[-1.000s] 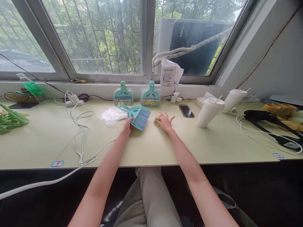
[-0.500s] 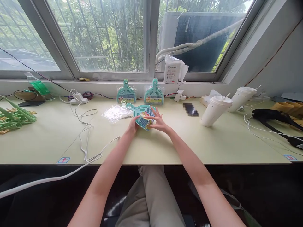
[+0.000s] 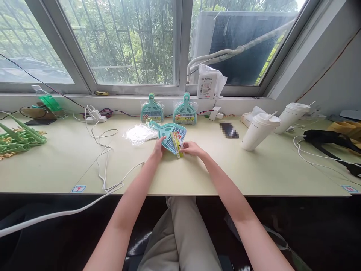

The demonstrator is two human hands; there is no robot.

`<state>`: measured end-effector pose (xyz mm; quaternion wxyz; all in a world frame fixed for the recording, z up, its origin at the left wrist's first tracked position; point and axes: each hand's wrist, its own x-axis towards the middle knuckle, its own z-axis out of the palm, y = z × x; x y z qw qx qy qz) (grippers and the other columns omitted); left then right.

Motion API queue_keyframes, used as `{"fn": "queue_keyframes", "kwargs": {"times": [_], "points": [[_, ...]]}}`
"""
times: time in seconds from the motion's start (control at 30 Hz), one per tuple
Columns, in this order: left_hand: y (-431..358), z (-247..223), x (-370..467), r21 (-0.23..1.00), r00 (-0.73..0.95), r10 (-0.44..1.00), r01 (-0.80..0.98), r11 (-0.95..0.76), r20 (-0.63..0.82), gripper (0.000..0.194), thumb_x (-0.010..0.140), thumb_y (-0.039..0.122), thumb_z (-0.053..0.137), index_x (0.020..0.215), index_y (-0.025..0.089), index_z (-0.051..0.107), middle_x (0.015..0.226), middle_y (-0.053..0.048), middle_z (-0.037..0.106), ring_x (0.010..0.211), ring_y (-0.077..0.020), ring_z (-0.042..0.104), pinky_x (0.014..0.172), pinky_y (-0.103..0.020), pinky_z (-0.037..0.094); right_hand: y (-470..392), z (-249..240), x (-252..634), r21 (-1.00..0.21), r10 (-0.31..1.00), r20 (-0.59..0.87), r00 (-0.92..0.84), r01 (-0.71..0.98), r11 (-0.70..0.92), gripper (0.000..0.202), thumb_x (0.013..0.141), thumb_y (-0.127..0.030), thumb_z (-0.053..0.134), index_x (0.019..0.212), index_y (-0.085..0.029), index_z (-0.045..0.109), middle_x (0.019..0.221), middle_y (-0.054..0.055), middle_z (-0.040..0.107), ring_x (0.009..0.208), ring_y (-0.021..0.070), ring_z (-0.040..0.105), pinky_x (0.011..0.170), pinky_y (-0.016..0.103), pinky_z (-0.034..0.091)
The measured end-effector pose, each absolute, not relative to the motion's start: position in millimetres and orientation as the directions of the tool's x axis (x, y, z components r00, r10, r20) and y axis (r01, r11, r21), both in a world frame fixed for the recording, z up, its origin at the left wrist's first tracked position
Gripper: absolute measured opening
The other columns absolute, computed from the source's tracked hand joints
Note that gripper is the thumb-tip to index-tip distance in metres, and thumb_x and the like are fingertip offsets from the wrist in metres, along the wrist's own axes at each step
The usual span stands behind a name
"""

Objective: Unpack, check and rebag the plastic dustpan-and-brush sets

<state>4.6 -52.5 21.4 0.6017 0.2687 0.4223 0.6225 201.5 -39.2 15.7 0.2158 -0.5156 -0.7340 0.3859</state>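
head view: we hold a teal dustpan set [image 3: 164, 131] at the table [image 3: 180, 178], a printed card [image 3: 176, 143] across its bristles [image 3: 169, 145].
our left hand [image 3: 158, 147] is curled around the pan's near edge, seemingly for steadiness; our right hand [image 3: 193, 148] pinches the card's side, fingertips nearly together, likely governing its angle.

It looks to me like a workroom or office, with a long pale table [image 3: 197, 178] running beneath wide windows [image 3: 135, 45], blue-bordered stickers [image 3: 78, 188] along its near edge, a white power strip [image 3: 97, 119] toward the far left, and lidded cups [image 3: 260, 132] on the right.
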Motion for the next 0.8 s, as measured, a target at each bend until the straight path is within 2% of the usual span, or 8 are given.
{"fn": "queue_keyframes", "kwargs": {"times": [0.1,0.23,0.33,0.4,0.47,0.53,0.67,0.8], "points": [[-50.4,19.8,1.4,0.855,-0.143,0.973,-0.511,0.086,-0.183,0.020,0.076,0.023,0.065,0.094,0.016,0.062,0.078,-0.002,0.068,0.061,-0.0114,0.063,0.056,-0.022,0.053,-32.8,15.5,211.4,-0.834,0.944,-0.042,-0.327,0.531,0.147,0.020,0.074,-0.032,0.071,0.089,-0.019,0.068,0.090,0.005,0.074,0.083,0.0206,0.068,0.079,0.033,0.053],[-46.7,18.1,-4.6,0.895,-0.153,0.973,-0.437,0.089,-0.172,0.030,0.070,0.022,0.071,0.098,0.019,0.060,0.082,-0.001,0.067,0.063,-0.0111,0.063,0.057,-0.023,0.053,-30.2,29.0,231.3,-0.896,0.978,0.158,-0.136,0.397,0.200,0.023,0.083,-0.029,0.058,0.101,-0.020,0.069,0.101,0.006,0.072,0.097,0.0224,0.065,0.093,0.041,0.048],[-45.8,18.0,-5.9,0.928,-0.122,0.981,-0.360,0.097,-0.150,0.035,0.066,0.021,0.073,0.099,0.020,0.061,0.087,-0.001,0.069,0.067,-0.0124,0.065,0.059,-0.024,0.053,-39.7,46.0,237.5,-0.932,0.927,0.225,-0.301,0.212,0.295,0.026,0.084,-0.034,0.055,0.101,-0.020,0.069,0.105,0.006,0.071,0.102,0.0219,0.063,0.096,0.039,0.046],[-47.2,18.6,-5.3,0.936,-0.085,0.987,-0.337,0.099,-0.135,0.037,0.066,0.022,0.074,0.101,0.020,0.063,0.092,-0.003,0.070,0.072,-0.0142,0.066,0.061,-0.024,0.054,-48.9,55.8,236.2,-0.926,0.859,0.229,-0.457,0.169,0.337,0.027,0.082,-0.039,0.059,0.097,-0.019,0.070,0.101,0.006,0.071,0.098,0.0213,0.063,0.091,0.037,0.048],[-49.7,19.6,-4.3,0.943,-0.025,0.992,-0.314,0.109,-0.123,0.038,0.067,0.027,0.075,0.102,0.018,0.064,0.093,-0.006,0.072,0.074,-0.0169,0.068,0.063,-0.025,0.055,-56.6,61.3,233.5,-0.895,0.794,0.222,-0.566,0.205,0.396,0.028,0.080,-0.041,0.062,0.097,-0.020,0.070,0.092,0.005,0.071,0.089,0.0196,0.063,0.085,0.034,0.049],[-52.4,20.7,-3.5,0.950,0.045,0.992,-0.286,0.130,-0.122,0.037,0.069,0.035,0.075,0.100,0.017,0.065,0.092,-0.008,0.072,0.074,-0.0194,0.069,0.064,-0.027,0.055,-60.2,61.7,231.9,-0.831,0.789,0.220,-0.574,0.313,0.459,0.026,0.078,-0.038,0.065,0.097,-0.021,0.070,0.083,0.003,0.070,0.080,0.0172,0.062,0.078,0.031,0.048],[-54.6,22.5,-2.3,0.957,0.105,0.986,-0.246,0.155,-0.132,0.041,0.070,0.045,0.075,0.098,0.017,0.066,0.091,-0.009,0.073,0.073,-0.0217,0.070,0.064,-0.030,0.056,-56.7,54.4,234.7,-0.624,0.871,0.277,-0.405,0.613,0.484,0.013,0.080,-0.031,0.066,0.086,-0.023,0.073,0.081,0.001,0.071,0.072,0.0151,0.058,0.068,0.027,0.042],[-53.6,23.2,-1.8,0.964,0.145,0.985,-0.233,0.130,-0.098,0.041,0.066,0.037,0.079,0.101,0.018,0.066,0.095,-0.010,0.073,0.077,-0.0225,0.070,0.067,-0.030,0.055,-51.1,49.3,237.3,-0.470,0.875,0.351,-0.335,0.745,0.474,0.017,0.086,-0.032,0.061,0.085,-0.026,0.077,0.085,0.001,0.072,0.073,0.0165,0.058,0.067,0.029,0.038]]}}
